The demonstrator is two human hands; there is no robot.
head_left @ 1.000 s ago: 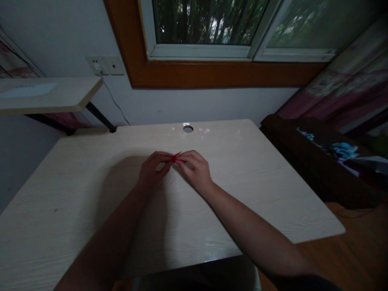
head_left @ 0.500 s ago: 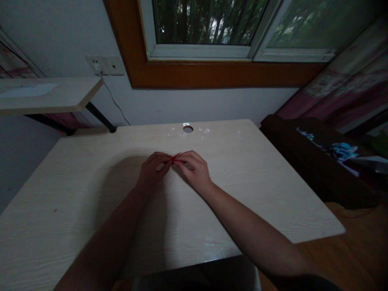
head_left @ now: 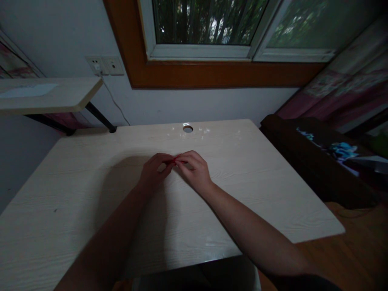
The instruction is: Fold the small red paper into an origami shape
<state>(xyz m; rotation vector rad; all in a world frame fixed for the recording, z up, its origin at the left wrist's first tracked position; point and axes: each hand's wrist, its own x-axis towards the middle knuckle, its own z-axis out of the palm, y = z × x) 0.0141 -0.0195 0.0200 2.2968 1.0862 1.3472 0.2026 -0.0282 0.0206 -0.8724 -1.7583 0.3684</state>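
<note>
- Work is centring on a small red piece, which is sitting between the two hands over the pale table; fingers are covering most of it, so its material and full shape are not showing.
- Left hand is pinching the piece from one side, thumb against fingers.
- Right hand is gripping it from the opposite side in a matching pinch, so the two sets of fingertips are meeting around it.
- Whether the hands are resting on the table or hanging just above it, I cannot tell.
- Judging by the grip, both hands are doing close finger work, probably shaping or adjusting the piece.
- Any next move is likely calling for one pinch to be holding firm while the other is shifting, pressing lightly so that nothing is slipping or crumpling.
</note>
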